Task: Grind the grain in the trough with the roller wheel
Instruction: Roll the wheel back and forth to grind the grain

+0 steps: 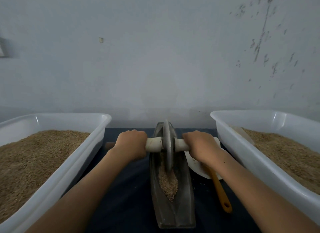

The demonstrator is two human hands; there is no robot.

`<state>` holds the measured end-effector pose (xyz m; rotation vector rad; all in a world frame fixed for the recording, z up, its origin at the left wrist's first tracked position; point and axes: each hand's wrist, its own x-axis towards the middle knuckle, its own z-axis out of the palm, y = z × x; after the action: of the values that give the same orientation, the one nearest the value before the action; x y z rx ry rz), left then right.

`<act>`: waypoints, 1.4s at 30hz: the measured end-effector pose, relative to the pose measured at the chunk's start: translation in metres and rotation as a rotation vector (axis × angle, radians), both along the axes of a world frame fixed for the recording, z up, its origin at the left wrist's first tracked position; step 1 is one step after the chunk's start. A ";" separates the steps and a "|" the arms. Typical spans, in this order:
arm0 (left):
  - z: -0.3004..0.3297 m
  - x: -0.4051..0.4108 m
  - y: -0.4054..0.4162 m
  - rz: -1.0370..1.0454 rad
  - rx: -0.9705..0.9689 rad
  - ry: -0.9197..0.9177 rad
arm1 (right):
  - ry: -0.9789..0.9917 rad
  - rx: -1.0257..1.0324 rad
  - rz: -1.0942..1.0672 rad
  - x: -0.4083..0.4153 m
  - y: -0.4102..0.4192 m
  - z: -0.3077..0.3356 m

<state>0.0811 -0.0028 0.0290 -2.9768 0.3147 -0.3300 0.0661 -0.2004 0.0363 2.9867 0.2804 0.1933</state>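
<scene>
roller wheel point(167, 146) upright in the dark trough point(183, 198), towards its far end, grain point(168, 182) heaped nearer. left hand point(131, 144) and right hand point(201, 146) clenched round the pale axle handle point(154, 144). risk: uneven push tilting the wheel, spilling grain over the trough's low sides.

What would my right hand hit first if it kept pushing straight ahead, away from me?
Probably nothing before the wall: the right hand grips the roller wheel's handle with only dark tabletop ahead. Depth is unclear.

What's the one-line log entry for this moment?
both hands grip axle | roller wheel in trough | grain partly ground
</scene>
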 end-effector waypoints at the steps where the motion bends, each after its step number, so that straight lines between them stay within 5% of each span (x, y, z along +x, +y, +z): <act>1: 0.003 -0.001 0.000 0.010 0.000 0.093 | 0.060 -0.013 0.012 -0.001 -0.001 0.004; 4: 0.009 -0.004 0.002 0.023 -0.020 0.333 | 0.210 -0.004 0.040 -0.009 -0.004 0.013; 7: 0.010 -0.005 0.002 0.020 -0.029 0.367 | 0.260 -0.004 0.014 -0.014 -0.003 0.014; 17: -0.005 -0.001 -0.003 0.002 -0.032 -0.190 | -0.242 0.049 0.021 0.000 0.003 -0.013; 22: 0.007 -0.006 -0.001 0.023 0.034 0.107 | 0.046 -0.010 0.036 -0.004 -0.002 0.005; 26: 0.017 -0.012 0.005 -0.046 -0.096 0.528 | 0.252 -0.037 0.069 -0.015 -0.004 0.017; 28: 0.018 -0.012 0.006 -0.057 -0.134 0.573 | 0.275 -0.039 0.065 -0.018 -0.004 0.018; 31: 0.013 -0.008 0.003 0.000 -0.080 0.443 | 0.185 -0.030 0.057 -0.013 -0.003 0.014; 37: -0.009 0.003 -0.001 -0.021 -0.024 -0.213 | -0.146 0.023 0.023 0.002 0.000 -0.010; 42: -0.011 0.004 0.002 -0.066 -0.032 -0.204 | -0.008 -0.017 0.008 0.003 -0.001 -0.002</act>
<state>0.0851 -0.0003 0.0178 -2.9343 0.3873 -0.6457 0.0690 -0.2016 0.0340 2.9681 0.2920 0.2027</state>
